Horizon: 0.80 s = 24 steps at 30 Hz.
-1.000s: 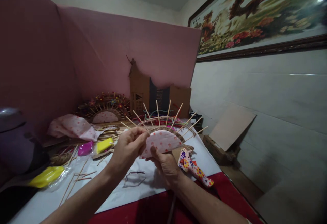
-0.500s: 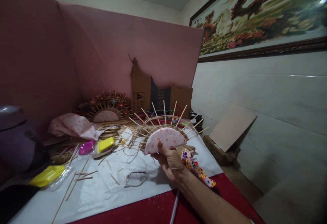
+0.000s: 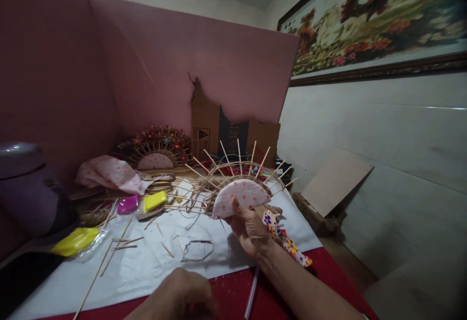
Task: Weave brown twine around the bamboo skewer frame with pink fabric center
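My right hand (image 3: pixel 250 230) is closed on a half-round craft piece, thumb on its front face and the other fingers behind. The piece has a pink spotted cloth half-disc (image 3: pixel 241 197), a twine-wrapped rim and thin wooden sticks (image 3: pixel 240 157) fanning out from its curved edge. It is held up over the white sheet. My left hand (image 3: pixel 186 293) is low at the front edge, apart from the piece. Motion blurs it, and its fingers are mostly hidden. Right of my right wrist lies a flower-print cloth strip (image 3: pixel 288 242).
A finished-looking fan piece with small flowers (image 3: pixel 156 147) stands at the back left, near crumpled spotted cloth (image 3: pixel 111 174). Yellow packets (image 3: pixel 76 241), a magenta packet (image 3: pixel 128 204), loose sticks (image 3: pixel 109 257) and a wire-like loop (image 3: pixel 198 251) lie on the white sheet (image 3: pixel 146 281). Torn cardboard (image 3: pixel 206 120) stands behind.
My left hand has come into view at the bottom. My right hand still holds the craft piece in nearly the same pose; the whole view has shifted slightly.
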Each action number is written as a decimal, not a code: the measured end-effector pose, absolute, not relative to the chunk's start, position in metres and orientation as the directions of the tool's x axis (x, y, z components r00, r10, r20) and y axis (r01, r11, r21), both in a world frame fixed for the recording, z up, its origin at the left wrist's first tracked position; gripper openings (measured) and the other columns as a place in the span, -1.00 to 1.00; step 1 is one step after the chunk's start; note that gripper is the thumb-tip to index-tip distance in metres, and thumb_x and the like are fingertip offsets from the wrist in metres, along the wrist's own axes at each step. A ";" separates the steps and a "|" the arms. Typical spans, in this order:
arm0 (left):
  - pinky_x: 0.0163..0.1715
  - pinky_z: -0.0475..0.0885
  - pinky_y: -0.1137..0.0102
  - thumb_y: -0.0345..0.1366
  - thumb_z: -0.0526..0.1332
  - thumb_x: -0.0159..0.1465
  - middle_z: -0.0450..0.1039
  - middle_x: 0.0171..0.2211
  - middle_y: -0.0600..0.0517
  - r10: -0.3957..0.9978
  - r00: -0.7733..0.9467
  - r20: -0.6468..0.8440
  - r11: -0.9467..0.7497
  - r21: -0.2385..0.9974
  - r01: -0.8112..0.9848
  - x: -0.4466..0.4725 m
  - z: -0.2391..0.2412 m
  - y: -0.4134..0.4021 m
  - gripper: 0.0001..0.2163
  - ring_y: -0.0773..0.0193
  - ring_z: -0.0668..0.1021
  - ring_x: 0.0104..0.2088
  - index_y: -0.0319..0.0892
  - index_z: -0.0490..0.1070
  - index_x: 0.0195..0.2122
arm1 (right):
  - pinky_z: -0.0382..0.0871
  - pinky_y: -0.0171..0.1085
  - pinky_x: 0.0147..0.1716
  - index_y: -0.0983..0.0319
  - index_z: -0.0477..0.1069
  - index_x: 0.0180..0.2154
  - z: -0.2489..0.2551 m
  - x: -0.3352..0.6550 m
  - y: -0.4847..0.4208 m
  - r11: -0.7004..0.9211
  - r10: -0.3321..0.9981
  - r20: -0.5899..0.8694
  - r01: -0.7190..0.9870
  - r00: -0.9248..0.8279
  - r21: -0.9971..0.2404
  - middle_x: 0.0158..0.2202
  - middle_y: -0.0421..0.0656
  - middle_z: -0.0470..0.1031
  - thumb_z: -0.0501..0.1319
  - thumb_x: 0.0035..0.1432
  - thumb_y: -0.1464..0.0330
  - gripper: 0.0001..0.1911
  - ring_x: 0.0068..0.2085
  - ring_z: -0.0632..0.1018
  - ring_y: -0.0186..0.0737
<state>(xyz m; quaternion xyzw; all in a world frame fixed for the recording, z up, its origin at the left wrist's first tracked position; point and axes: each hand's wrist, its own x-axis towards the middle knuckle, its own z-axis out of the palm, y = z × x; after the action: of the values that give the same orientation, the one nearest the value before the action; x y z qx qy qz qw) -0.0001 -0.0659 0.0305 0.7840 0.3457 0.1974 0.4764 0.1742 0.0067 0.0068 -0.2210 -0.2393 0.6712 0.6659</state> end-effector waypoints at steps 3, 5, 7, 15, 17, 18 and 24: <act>-0.62 0.17 0.49 -0.22 0.18 0.09 0.34 -0.69 0.09 0.852 0.517 -0.082 -0.176 0.885 0.431 -0.002 0.017 -0.055 -0.81 0.36 0.35 -0.63 -0.19 0.39 -0.59 | 0.41 -0.24 -0.28 0.21 0.39 -0.26 0.008 0.176 0.007 -0.022 0.999 0.024 -0.801 -0.045 -0.599 -0.43 -0.27 0.53 0.42 -0.28 0.42 -0.56 -0.36 0.52 -0.28; -0.58 0.21 0.48 -0.26 0.19 0.08 0.35 -0.68 0.12 0.932 0.363 -0.006 -0.121 0.938 0.324 -0.006 0.012 -0.040 -0.89 0.35 0.37 -0.63 -0.19 0.39 -0.44 | 0.41 -0.24 -0.30 0.22 0.40 -0.30 0.009 0.177 0.006 -0.023 0.999 0.024 -0.810 -0.047 -0.586 -0.44 -0.27 0.53 0.41 -0.25 0.40 -0.63 -0.38 0.52 -0.28; -0.60 0.22 0.47 -0.32 0.27 -0.03 0.42 -0.56 0.06 0.979 0.202 -0.009 -0.031 0.980 0.195 -0.010 0.013 -0.023 -0.85 0.34 0.38 -0.60 -0.22 0.37 -0.43 | 0.43 -0.24 -0.33 0.22 0.41 -0.34 0.012 0.178 0.005 -0.022 0.999 0.006 -0.816 -0.032 -0.578 -0.46 -0.27 0.53 0.40 -0.23 0.40 -0.68 -0.41 0.52 -0.29; -0.65 0.19 0.53 -0.43 0.26 -0.02 0.37 -0.51 0.08 0.971 0.196 0.135 -0.080 0.961 -0.266 -0.018 0.058 0.011 -0.60 0.42 0.38 -0.58 -0.16 0.37 -0.10 | 0.45 -0.28 -0.38 0.23 0.43 -0.37 0.020 0.179 -0.001 -0.066 0.997 -0.065 -0.863 -0.039 -0.501 -0.49 -0.26 0.54 0.38 -0.27 0.52 -0.70 -0.46 0.52 -0.31; -0.66 0.18 0.54 -0.41 0.26 0.02 0.37 -0.54 0.07 0.944 0.311 0.108 -0.014 0.957 -0.291 -0.015 0.066 0.010 -0.63 0.43 0.38 -0.60 -0.18 0.38 -0.09 | 0.45 -0.29 -0.38 0.22 0.44 -0.36 0.019 0.179 -0.001 -0.078 0.997 -0.044 -0.864 -0.064 -0.497 -0.47 -0.25 0.55 0.36 -0.24 0.51 -0.72 -0.45 0.53 -0.31; -0.66 0.21 0.53 -0.39 0.27 0.03 0.41 -0.50 0.04 0.935 0.340 0.099 0.007 0.954 -0.298 -0.014 0.067 0.010 -0.66 0.42 0.40 -0.59 -0.19 0.41 -0.12 | 0.45 -0.30 -0.39 0.22 0.44 -0.36 0.018 0.179 -0.001 -0.082 0.997 -0.037 -0.864 -0.073 -0.496 -0.46 -0.25 0.55 0.36 -0.22 0.51 -0.72 -0.44 0.53 -0.32; -0.52 0.32 0.49 -0.37 0.33 -0.02 0.49 -0.52 0.00 0.949 0.291 0.121 -0.020 0.945 -0.327 -0.011 0.054 0.011 -0.87 0.38 0.46 -0.54 -0.26 0.51 -0.41 | 0.44 -0.36 -0.44 0.23 0.44 -0.34 0.015 0.177 -0.001 -0.114 0.993 -0.082 -0.869 -0.085 -0.482 -0.48 -0.25 0.54 0.36 -0.24 0.53 -0.69 -0.46 0.53 -0.34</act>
<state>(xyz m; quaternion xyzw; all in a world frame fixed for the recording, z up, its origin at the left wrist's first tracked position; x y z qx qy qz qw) -0.0106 0.0112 0.0538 0.5014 0.3100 0.5084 0.6277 0.1771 -0.0007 0.0151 -0.1979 -0.1570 0.7195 0.6470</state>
